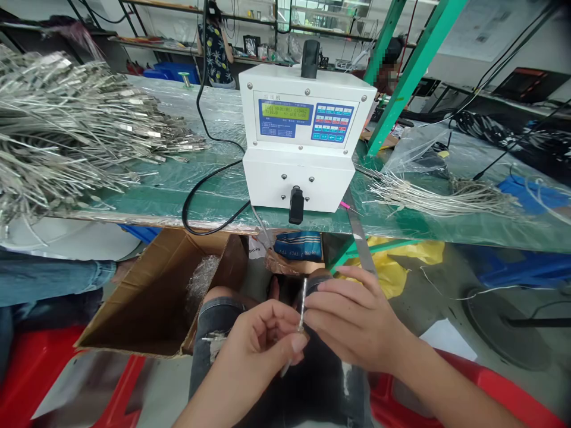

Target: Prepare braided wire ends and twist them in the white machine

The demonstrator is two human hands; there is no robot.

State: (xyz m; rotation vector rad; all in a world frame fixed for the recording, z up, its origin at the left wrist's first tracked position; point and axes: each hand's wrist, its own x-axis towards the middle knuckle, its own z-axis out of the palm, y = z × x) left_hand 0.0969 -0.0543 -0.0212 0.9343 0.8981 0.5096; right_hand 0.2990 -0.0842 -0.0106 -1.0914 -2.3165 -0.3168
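Above the lap, my left hand point(272, 345) is closed in a pinch on a short cable point(304, 303) with a silvery, twisted-looking upper part that points upward. My right hand point(348, 309) is closed too, its fingertips against the right side of that silvery part. Between the left thumb and fingers the middle of the cable is hidden. Beyond both hands, on the bench edge, stands a white machine point(289, 178) with a lit display, a keypad and a black chuck-like piece point(296, 205) on its front.
A big heap of silvery cables point(89, 113) covers the bench's left side. A smaller bundle of cables point(437, 193) lies to the right. Below the bench sits an open cardboard box point(143, 297). A green post point(401, 71) rises behind the machine. Other people are in the background.
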